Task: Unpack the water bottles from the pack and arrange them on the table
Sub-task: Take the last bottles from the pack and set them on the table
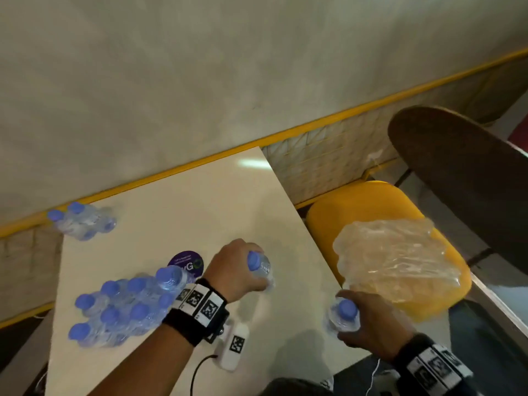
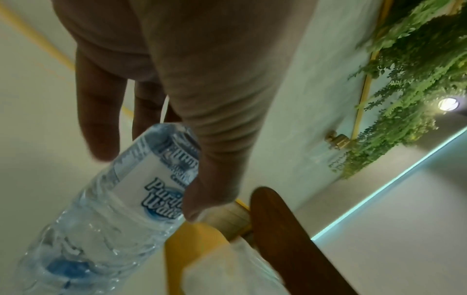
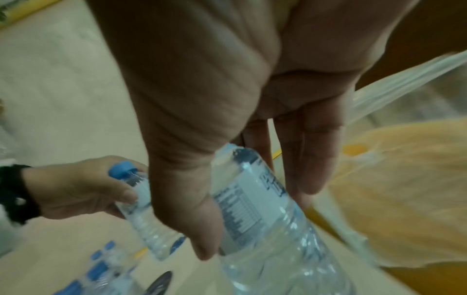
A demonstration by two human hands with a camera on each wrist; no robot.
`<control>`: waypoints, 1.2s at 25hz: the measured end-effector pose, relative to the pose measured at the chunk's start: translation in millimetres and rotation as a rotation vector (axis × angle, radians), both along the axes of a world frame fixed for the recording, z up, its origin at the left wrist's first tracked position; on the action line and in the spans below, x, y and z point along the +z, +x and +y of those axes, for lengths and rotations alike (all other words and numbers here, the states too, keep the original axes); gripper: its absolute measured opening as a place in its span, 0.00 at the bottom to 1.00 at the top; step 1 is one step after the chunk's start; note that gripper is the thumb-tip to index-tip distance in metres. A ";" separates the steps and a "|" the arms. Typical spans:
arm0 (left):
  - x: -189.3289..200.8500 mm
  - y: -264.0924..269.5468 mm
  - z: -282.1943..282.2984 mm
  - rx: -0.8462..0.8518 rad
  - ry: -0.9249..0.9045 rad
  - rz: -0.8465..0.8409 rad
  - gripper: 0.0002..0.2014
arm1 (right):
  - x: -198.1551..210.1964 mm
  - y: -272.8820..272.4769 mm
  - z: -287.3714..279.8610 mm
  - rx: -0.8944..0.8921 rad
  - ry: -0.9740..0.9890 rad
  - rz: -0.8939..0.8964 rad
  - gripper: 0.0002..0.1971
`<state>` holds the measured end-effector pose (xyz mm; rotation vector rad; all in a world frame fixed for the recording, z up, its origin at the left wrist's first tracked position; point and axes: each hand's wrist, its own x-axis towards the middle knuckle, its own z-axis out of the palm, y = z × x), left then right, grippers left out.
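Now, step in hand: carrying 2 loose bottles from the emptied wrap to the table [image 1: 177, 207], 1 per hand.
Left hand: the left hand [image 1: 234, 268] is curled round a water bottle [image 1: 261, 268] just below its blue cap, holding it tilted above the tabletop.
Right hand: the right hand [image 1: 371, 321] is wrapped round a second water bottle [image 1: 344, 314] at the table's right edge; thumb and fingers clamp its labelled body.
Pack: the crumpled clear plastic wrap [image 1: 397, 258] lies on the yellow chair seat [image 1: 357, 201] beside the table; I cannot tell whether any bottles remain in it.
Already set out: a large cluster of bottles [image 1: 123, 307] stands at the near left, and a small group of bottles [image 1: 81, 221] at the far left corner.
Other: a purple round sticker [image 1: 185, 262] lies on the table near the cluster.
Next move, my judgement: stand both bottles upright beside the large cluster, bases flat, releasing each only once steady.
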<state>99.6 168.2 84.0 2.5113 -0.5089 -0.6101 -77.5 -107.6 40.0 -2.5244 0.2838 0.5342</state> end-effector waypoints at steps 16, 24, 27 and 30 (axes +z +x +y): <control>-67.2 81.2 129.4 -0.016 0.311 0.084 0.15 | -53.0 151.6 277.4 0.147 0.060 0.050 0.29; -78.4 81.0 129.8 -0.055 0.433 0.021 0.13 | -62.0 167.7 286.7 0.151 0.068 0.033 0.20; -75.6 83.1 129.0 -0.071 0.438 0.027 0.17 | -58.4 170.7 286.6 0.170 0.085 0.018 0.19; -73.5 80.2 126.0 -0.084 0.451 0.024 0.17 | -54.6 171.3 287.0 0.207 0.071 0.012 0.18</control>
